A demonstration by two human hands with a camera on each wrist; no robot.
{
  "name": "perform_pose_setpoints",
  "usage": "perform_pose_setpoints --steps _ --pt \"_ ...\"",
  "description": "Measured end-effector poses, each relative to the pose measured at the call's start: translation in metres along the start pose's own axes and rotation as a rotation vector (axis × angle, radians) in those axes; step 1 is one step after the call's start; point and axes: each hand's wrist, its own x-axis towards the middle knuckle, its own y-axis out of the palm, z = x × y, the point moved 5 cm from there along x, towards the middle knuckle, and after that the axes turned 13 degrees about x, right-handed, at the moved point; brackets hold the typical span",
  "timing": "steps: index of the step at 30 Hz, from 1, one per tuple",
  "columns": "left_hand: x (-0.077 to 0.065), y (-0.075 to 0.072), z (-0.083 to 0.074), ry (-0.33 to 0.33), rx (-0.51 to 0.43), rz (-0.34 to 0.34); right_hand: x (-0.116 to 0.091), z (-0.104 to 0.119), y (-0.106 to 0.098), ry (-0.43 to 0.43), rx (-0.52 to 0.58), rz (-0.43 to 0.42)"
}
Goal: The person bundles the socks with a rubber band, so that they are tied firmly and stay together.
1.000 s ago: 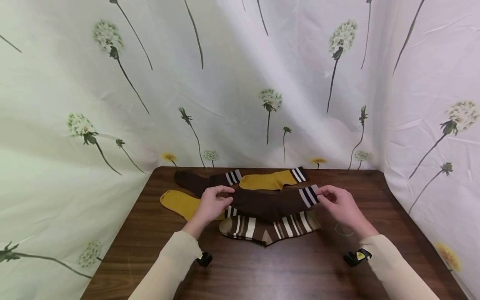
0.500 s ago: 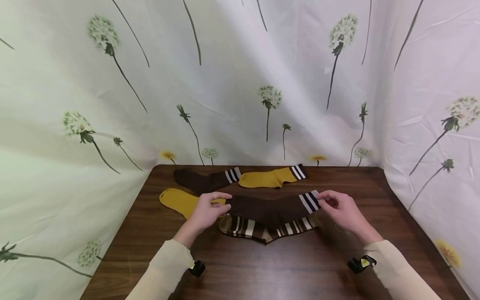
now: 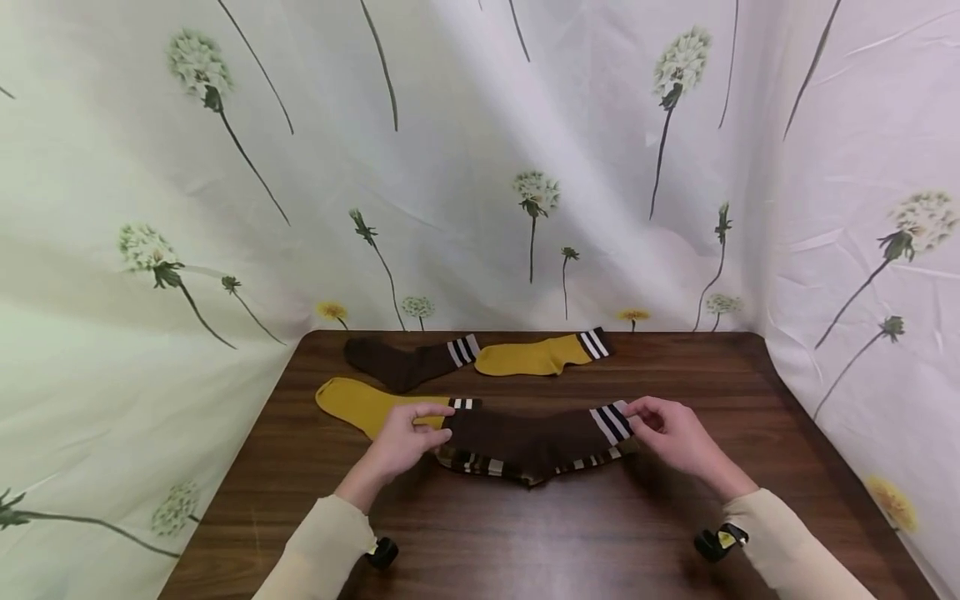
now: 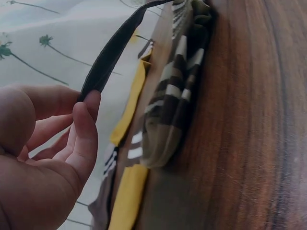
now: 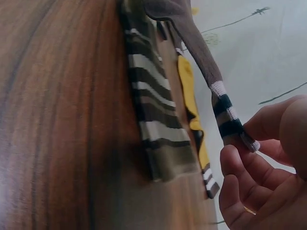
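Observation:
Both hands hold a dark brown sock (image 3: 517,435) stretched between them, its cuff banded in light and dark stripes. The left hand (image 3: 405,437) pinches the toe end between thumb and fingers, as the left wrist view also shows with that hand (image 4: 57,129). At the cuff, the right hand (image 3: 671,429) pinches the striped edge. In the wrist views the sock is lifted off the table, above a brown, white and tan striped sock (image 5: 153,96). From the head view, the held sock covers most of that striped sock (image 3: 487,465), whose lower edge shows.
Behind the hands, another dark brown sock (image 3: 405,365) with a striped cuff lies at the back left. A yellow sock (image 3: 521,358) lies beside it. Another yellow sock (image 3: 352,402) is partly behind the left hand. A flower-printed curtain (image 3: 465,167) surrounds the wooden table (image 3: 540,542).
Both hands have moved the brown sock toward the table's front, over the striped sock. More of the striped sock is now covered; the other socks lie still.

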Motion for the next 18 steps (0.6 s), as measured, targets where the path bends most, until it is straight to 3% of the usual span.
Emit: perform_pose_setpoints --steps 13,18 --pt "0.001 0.016 0.018 -0.008 0.049 0.015 -0.004 -0.02 0.013 0.034 -0.053 0.028" --pt "-0.001 0.021 0.022 0.003 0.099 0.009 -0.004 -0.025 0.018 0.006 -0.085 0.051"
